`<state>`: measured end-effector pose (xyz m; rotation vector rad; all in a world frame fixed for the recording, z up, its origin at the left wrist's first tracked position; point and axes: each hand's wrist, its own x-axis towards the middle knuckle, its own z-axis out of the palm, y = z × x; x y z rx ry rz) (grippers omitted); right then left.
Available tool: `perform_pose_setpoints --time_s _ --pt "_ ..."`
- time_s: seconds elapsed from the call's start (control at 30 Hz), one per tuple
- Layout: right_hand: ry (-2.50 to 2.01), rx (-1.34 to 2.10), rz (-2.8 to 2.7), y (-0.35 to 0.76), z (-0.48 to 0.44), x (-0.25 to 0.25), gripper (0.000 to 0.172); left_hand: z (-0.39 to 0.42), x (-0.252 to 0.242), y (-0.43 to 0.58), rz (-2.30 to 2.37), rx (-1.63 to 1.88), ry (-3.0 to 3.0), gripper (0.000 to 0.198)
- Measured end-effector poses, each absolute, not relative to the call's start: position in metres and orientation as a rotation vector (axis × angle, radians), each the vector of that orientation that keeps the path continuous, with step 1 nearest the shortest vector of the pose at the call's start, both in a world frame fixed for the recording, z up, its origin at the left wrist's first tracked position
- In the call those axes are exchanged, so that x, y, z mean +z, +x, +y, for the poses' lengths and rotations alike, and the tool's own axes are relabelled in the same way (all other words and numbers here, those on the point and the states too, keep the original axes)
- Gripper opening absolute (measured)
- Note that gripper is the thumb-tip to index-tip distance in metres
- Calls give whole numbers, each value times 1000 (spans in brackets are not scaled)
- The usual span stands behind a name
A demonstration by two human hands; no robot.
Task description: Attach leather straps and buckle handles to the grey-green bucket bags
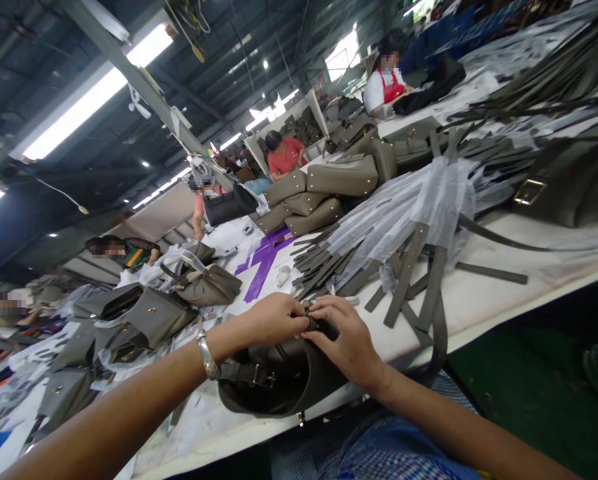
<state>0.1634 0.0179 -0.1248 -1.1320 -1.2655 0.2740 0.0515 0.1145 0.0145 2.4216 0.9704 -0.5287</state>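
An olive-brown handbag lies on its side at the table's near edge, its mouth facing me. A strap with a gold buckle shows at its left side. My left hand, a silver bracelet on its wrist, pinches a small dark strap piece at the bag's far edge. Meeting it there, my right hand grips the same spot with thumb and fingers. The fingers hide most of this strap piece, and its fastening cannot be made out.
Plastic-wrapped straps spread over the white table to the right. Finished-looking handbags crowd the left, and more bag bodies are piled behind. A buckled bag sits far right. Several people work across the table, one in a red apron.
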Motion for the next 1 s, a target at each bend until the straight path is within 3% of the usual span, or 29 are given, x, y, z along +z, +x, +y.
perform_pose_setpoints --time_s 0.2,0.4,0.7,0.87,0.93,1.0 --pt "-1113 278 -1316 160 15 -123 24 115 17 56 928 -683 2281 26" --pt "-1162 306 -1315 169 19 -123 24 115 25 53 873 -564 2404 43" --pt "-1134 344 -1304 165 17 -125 24 105 10 46 932 -423 2713 32" --pt "-1189 434 -1310 177 14 -132 41 94 8 43 1014 -272 2765 25" --pt "-1198 455 -1307 181 11 -133 34 89 6 39 1022 -151 2757 21" --pt "-1175 471 -1324 183 7 -131 25 86 1 34 967 -57 2732 31"
